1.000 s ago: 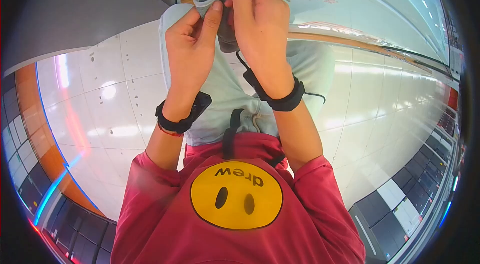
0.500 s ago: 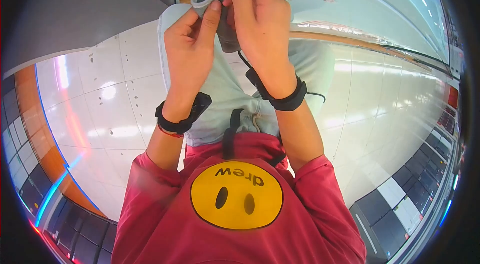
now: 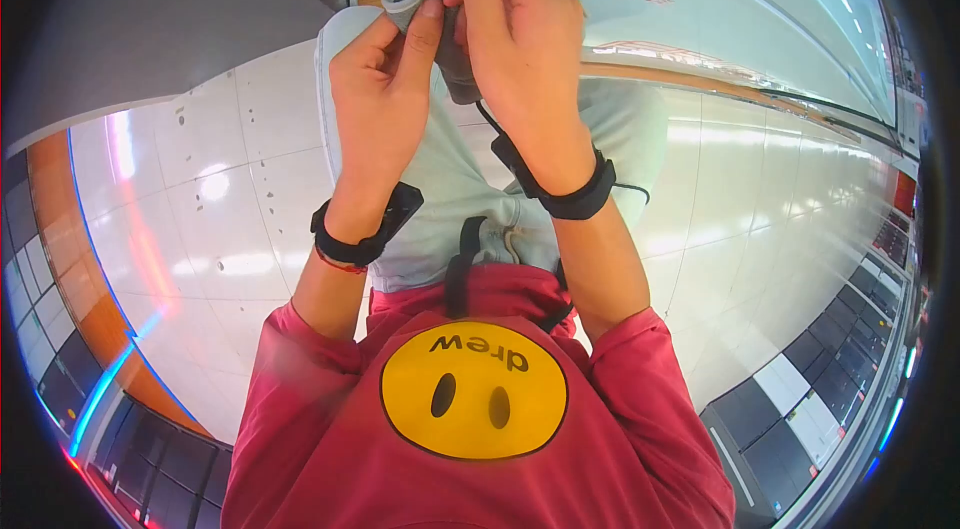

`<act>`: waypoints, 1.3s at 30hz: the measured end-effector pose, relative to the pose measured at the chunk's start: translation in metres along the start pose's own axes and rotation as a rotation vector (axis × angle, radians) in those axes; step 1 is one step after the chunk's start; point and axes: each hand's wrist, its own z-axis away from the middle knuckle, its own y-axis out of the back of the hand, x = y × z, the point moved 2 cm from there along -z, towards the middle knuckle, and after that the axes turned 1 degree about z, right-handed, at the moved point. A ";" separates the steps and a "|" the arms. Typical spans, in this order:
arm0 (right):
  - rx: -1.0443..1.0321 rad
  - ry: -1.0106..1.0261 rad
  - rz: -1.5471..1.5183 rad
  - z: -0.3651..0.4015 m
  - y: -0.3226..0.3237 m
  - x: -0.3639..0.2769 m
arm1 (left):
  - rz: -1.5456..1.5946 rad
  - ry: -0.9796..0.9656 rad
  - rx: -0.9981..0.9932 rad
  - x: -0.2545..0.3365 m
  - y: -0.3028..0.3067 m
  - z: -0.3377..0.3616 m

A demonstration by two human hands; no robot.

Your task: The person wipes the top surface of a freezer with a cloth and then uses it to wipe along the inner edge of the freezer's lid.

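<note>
A piece of grey cloth (image 3: 463, 79) with a paler edge is bunched between my two hands above my lap, near the top of the head view. My left hand (image 3: 385, 94) pinches its left side between thumb and curled fingers. Higher up, my right hand (image 3: 525, 39) grips the cloth's upper edge, thumb and fingers pressed together. Part of the cloth hangs down between the hands, and more shows beyond the right fingers. Each wrist wears a black strap with a small device, and a cable runs by the right one.
A white glossy panel (image 3: 700, 19) with red marking stands just beyond my hands at the upper right. At the upper left is a dark grey surface (image 3: 200, 39) with a torn patch. Shiny tiled floor (image 3: 250, 219) surrounds my legs, and stacked boxes (image 3: 800, 389) line the right side.
Both hands keep their hold and have barely moved. The cloth's far right end has shifted slightly, and more of the panel's red marking shows beside it.
</note>
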 end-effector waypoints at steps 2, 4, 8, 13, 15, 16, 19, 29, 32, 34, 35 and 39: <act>0.006 -0.007 0.002 0.001 -0.001 0.004 | -0.024 0.003 -0.012 -0.001 0.001 -0.002; 0.011 -0.067 -0.017 0.003 0.000 0.013 | -0.082 0.033 -0.044 -0.004 0.005 -0.003; -0.003 -0.161 -0.040 0.008 0.001 0.027 | -0.066 0.046 -0.070 0.002 0.001 0.002; -0.044 -0.026 -0.020 0.002 0.003 0.010 | -0.035 0.039 -0.012 0.003 0.000 0.001; -0.054 -0.014 -0.019 0.001 0.004 0.009 | -0.049 0.037 -0.010 0.005 0.001 -0.001; -0.047 -0.014 -0.023 0.002 0.004 0.011 | -0.056 0.036 -0.009 0.006 0.001 -0.002; -0.039 -0.036 -0.011 0.005 0.002 0.024 | -0.053 0.050 -0.007 0.003 -0.002 -0.003; -0.052 -0.219 -0.095 0.030 0.012 0.049 | -0.040 0.059 -0.043 -0.012 0.000 0.010; -0.087 -0.390 -0.295 0.040 0.018 0.046 | -0.022 0.048 -0.029 -0.010 0.000 0.013; -0.107 -0.504 -0.441 0.046 0.022 0.052 | -0.071 0.088 -0.069 -0.009 0.007 0.016; -0.114 -0.561 -0.515 0.049 0.024 0.055 | -0.063 0.096 -0.079 -0.011 0.009 0.019; -0.099 -0.660 -0.622 0.054 0.026 0.052 | -0.020 0.103 -0.119 -0.020 0.016 0.031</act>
